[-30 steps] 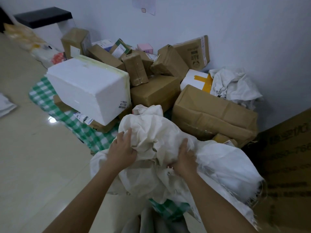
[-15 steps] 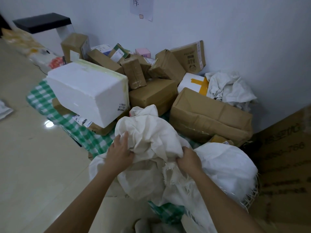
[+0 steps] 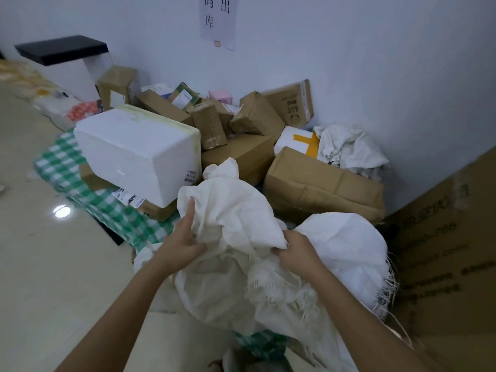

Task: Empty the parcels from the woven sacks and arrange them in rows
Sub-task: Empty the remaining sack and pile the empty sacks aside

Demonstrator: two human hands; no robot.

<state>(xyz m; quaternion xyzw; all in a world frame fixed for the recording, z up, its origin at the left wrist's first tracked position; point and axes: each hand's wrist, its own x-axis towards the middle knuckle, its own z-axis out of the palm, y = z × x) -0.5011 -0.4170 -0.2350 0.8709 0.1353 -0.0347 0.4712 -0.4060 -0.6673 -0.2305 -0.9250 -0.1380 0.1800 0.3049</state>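
Both gripping the crumpled white woven sack (image 3: 236, 210) before the heap of brown cardboard parcels (image 3: 322, 183), left hand (image 3: 182, 245) with forefinger extended and thumb pinching, right hand (image 3: 298, 253) clenched on a fold.

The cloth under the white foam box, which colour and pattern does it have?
Green and white checks; the cloth shows best in the head view, left of the foam box.
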